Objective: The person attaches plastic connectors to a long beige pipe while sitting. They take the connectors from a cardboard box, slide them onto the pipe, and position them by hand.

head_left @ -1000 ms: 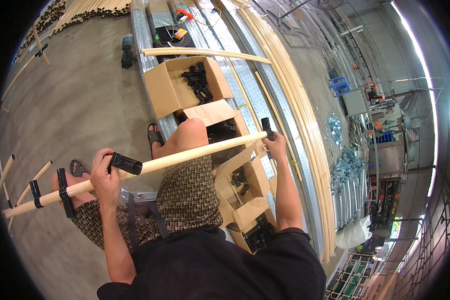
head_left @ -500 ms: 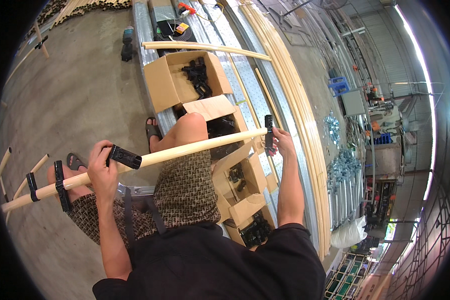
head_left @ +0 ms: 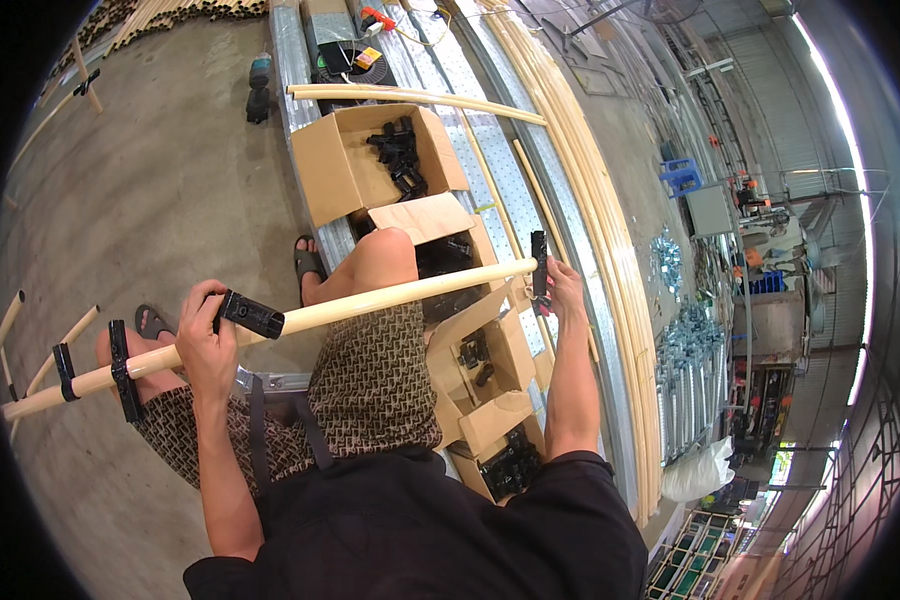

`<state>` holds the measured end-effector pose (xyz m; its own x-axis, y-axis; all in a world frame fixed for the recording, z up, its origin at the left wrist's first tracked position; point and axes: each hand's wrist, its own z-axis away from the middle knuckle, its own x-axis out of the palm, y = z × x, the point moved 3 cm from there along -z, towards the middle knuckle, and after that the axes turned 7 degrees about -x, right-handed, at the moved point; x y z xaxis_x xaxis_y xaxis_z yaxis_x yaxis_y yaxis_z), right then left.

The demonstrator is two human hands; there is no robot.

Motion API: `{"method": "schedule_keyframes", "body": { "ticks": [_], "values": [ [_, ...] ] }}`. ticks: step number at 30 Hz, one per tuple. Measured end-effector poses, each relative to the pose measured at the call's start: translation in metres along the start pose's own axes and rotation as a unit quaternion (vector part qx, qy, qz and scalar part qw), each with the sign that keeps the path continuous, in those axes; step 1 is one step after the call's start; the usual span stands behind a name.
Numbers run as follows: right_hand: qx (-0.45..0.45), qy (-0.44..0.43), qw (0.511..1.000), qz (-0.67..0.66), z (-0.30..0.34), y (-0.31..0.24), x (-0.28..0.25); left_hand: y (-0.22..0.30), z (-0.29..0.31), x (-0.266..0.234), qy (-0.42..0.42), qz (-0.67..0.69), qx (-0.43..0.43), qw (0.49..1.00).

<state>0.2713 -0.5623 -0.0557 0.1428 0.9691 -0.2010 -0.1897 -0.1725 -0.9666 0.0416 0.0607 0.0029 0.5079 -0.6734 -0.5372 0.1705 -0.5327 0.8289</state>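
Note:
A long cream pipe (head_left: 400, 294) lies across my lap, slanting from the lower left up to the right. My left hand (head_left: 207, 345) is closed round it, with fingertips against a black pipe joint (head_left: 253, 314) that juts off the pipe. Farther left, two more black joints, a long one (head_left: 124, 372) and a smaller one (head_left: 64, 373), sit on the same pipe. At the pipe's right end, my right hand (head_left: 564, 291) grips an upright black joint (head_left: 539, 265); the fingers are partly hidden behind it.
Cardboard boxes of black joints stand before me: a large open box (head_left: 327, 175) and a lower box (head_left: 505, 400). Beyond them lie metal channels (head_left: 490, 150) and a row of cream pipes (head_left: 615, 260). A fan-like black device (head_left: 355, 62) is at the top.
My right hand and forearm have shifted slightly, and the joint at the pipe's right end looks a little turned. My left hand keeps its place on the pipe.

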Motion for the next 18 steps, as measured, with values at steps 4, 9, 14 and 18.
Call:
{"method": "schedule_keyframes", "body": {
  "ticks": [4, 9, 14, 18],
  "values": [
    [0.045, -0.017, 0.998, -0.042, 0.005, 0.002, 0.009, -0.002, 0.000, -0.002, -0.001, -0.003, -0.010, 1.000],
    [0.051, -0.024, 0.993, -0.108, 0.001, 0.008, 0.002, -0.003, 0.000, 0.001, 0.003, 0.004, -0.004, 1.000],
    [0.057, -0.041, 0.994, -0.085, 0.007, -0.002, 0.011, -0.005, 0.000, -0.004, -0.001, -0.006, -0.004, 1.000],
    [0.047, -0.054, 0.995, -0.064, 0.001, 0.003, -0.006, -0.004, 0.000, -0.001, -0.007, 0.001, -0.001, 1.000]
  ]
}}
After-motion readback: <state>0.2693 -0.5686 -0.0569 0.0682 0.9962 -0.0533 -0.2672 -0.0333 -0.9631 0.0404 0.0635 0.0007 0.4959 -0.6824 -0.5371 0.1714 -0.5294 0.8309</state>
